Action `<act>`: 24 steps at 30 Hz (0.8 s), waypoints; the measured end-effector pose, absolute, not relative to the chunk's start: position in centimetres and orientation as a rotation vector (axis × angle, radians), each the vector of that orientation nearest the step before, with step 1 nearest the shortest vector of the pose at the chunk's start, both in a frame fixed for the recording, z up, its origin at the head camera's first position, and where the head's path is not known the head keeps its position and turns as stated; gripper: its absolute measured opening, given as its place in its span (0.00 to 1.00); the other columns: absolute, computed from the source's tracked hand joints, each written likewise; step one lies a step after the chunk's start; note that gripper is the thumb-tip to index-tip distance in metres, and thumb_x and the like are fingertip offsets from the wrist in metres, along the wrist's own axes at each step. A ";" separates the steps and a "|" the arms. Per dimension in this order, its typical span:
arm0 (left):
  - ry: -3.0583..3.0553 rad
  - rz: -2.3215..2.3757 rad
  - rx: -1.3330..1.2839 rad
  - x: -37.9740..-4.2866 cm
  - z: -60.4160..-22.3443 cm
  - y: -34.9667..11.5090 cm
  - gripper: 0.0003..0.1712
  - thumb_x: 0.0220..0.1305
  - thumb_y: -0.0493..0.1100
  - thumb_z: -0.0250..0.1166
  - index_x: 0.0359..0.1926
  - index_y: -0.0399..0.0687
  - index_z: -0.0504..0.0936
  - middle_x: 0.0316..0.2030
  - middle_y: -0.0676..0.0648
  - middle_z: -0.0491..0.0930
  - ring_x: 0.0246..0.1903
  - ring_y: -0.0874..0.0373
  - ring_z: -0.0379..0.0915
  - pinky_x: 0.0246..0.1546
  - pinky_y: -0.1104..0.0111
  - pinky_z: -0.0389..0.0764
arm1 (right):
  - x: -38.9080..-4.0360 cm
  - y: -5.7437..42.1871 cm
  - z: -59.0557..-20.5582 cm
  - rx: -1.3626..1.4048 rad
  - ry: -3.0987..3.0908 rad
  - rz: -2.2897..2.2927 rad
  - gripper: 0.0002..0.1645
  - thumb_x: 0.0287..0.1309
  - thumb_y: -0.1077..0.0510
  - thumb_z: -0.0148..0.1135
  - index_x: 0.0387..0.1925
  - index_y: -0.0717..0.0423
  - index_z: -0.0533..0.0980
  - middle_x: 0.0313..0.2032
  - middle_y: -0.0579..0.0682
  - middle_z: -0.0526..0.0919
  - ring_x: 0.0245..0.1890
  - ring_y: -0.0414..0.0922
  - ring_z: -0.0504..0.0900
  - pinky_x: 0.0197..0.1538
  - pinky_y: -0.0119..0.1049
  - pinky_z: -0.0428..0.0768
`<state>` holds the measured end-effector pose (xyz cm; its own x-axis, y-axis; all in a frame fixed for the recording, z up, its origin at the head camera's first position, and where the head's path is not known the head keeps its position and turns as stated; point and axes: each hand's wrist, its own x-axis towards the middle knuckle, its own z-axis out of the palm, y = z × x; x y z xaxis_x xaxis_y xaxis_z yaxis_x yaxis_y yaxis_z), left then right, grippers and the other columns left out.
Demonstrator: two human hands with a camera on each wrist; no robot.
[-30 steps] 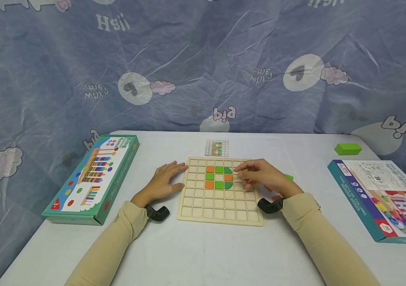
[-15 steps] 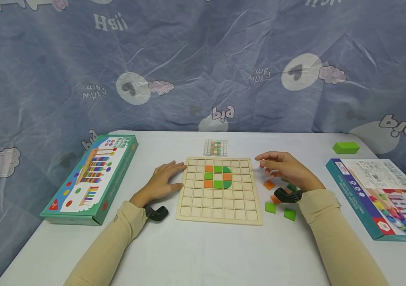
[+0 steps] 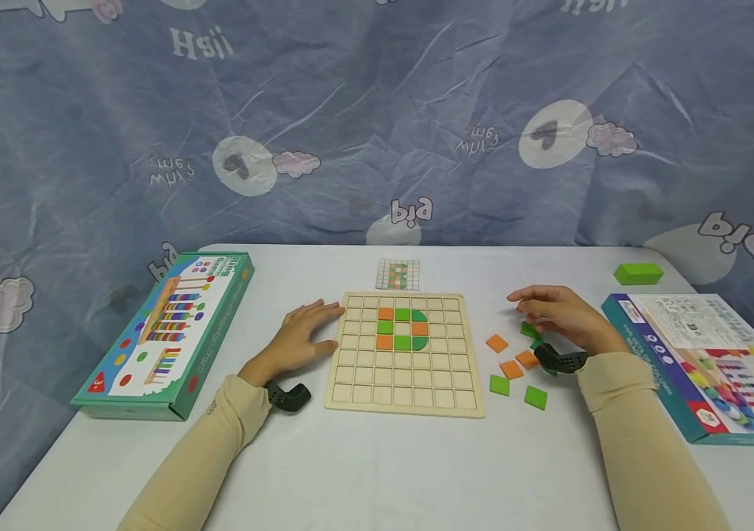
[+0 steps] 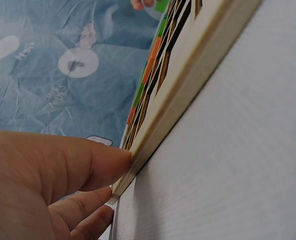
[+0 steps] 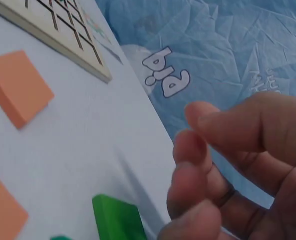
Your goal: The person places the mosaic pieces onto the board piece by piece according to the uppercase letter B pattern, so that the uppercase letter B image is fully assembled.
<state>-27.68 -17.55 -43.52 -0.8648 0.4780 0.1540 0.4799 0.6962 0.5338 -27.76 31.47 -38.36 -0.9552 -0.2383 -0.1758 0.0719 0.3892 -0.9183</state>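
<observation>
A wooden grid board [image 3: 405, 380] lies mid-table, with orange and green square tiles and two dark green rounded tiles set in its upper middle cells. My left hand [image 3: 299, 335] touches the board's left edge with thumb and fingertips, its fingers extended; the left wrist view shows the thumb [image 4: 108, 162] against the wooden side. Over the loose tiles to the right of the board hovers my right hand [image 3: 566, 317], fingers loosely bent and holding nothing. Below it lie a green tile [image 5: 118, 220] and orange tiles [image 5: 20, 87], several scattered in all.
Behind the board lies a small printed pattern card [image 3: 398, 274]. A green game box [image 3: 167, 332] stands at the left, a teal box [image 3: 716, 369] at the right, and a green block [image 3: 639, 273] behind that. A patterned blue cloth [image 3: 350, 110] hangs at the table's back.
My right hand has moved off the board to the right, over the loose tiles, uncovering them and the board's right side. My left hand has stayed at the board's edge.
</observation>
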 end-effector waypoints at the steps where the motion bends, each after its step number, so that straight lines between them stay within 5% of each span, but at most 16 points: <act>1: -2.891 -0.916 -0.814 -27.6 -43.5 -17.6 0.40 0.68 0.46 0.66 0.78 0.40 0.72 0.79 0.37 0.67 0.82 0.34 0.51 0.80 0.34 0.46 | -27.7 31.6 -38.4 -0.144 2.389 -1.568 0.20 0.79 0.58 0.60 0.64 0.64 0.79 0.42 0.44 0.81 0.38 0.42 0.78 0.40 0.34 0.82; 9: -2.883 -0.921 -0.811 -27.7 -43.6 -17.5 0.39 0.68 0.46 0.66 0.78 0.41 0.72 0.79 0.38 0.68 0.82 0.34 0.52 0.79 0.34 0.47 | -27.4 32.7 -38.6 -0.099 2.470 -1.439 0.25 0.79 0.61 0.58 0.67 0.76 0.72 0.40 0.44 0.79 0.37 0.42 0.74 0.38 0.34 0.79; 24: -2.890 -0.909 -0.811 -27.7 -43.6 -17.5 0.40 0.68 0.46 0.66 0.78 0.41 0.72 0.79 0.38 0.67 0.82 0.34 0.51 0.80 0.35 0.46 | -27.5 33.1 -39.1 -0.200 2.504 -1.311 0.27 0.58 0.75 0.59 0.61 0.79 0.77 0.29 0.45 0.70 0.21 0.39 0.67 0.25 0.32 0.68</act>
